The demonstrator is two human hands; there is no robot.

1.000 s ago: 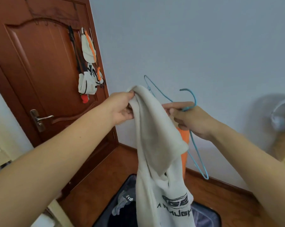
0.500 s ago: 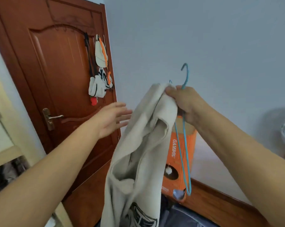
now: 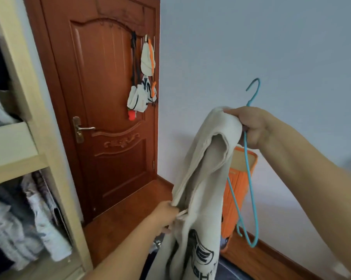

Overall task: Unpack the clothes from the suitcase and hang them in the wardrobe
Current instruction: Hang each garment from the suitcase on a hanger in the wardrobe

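Observation:
A cream hooded sweatshirt (image 3: pixel 202 178) with dark lettering hangs down in front of me. My right hand (image 3: pixel 251 126) grips its top edge together with a thin blue wire hanger (image 3: pixel 249 178), whose hook points up above the hand. My left hand (image 3: pixel 166 214) pinches the sweatshirt's left edge lower down, near a drawstring. The pale wooden wardrobe (image 3: pixel 49 158) stands at the left with folded and hanging clothes inside. A dark strip of the suitcase (image 3: pixel 229 267) shows at the bottom, mostly hidden by the sweatshirt.
A reddish-brown door (image 3: pixel 110 110), shut, carries white and orange bags (image 3: pixel 144 81) on hooks. An orange box (image 3: pixel 239 188) leans against the pale wall behind the hanger. The floor (image 3: pixel 126 215) is brown wood.
My left hand, free and open in the air half a second ago, has dropped and taken hold of the sweatshirt's lower left edge. The view has turned left, showing more of the wardrobe.

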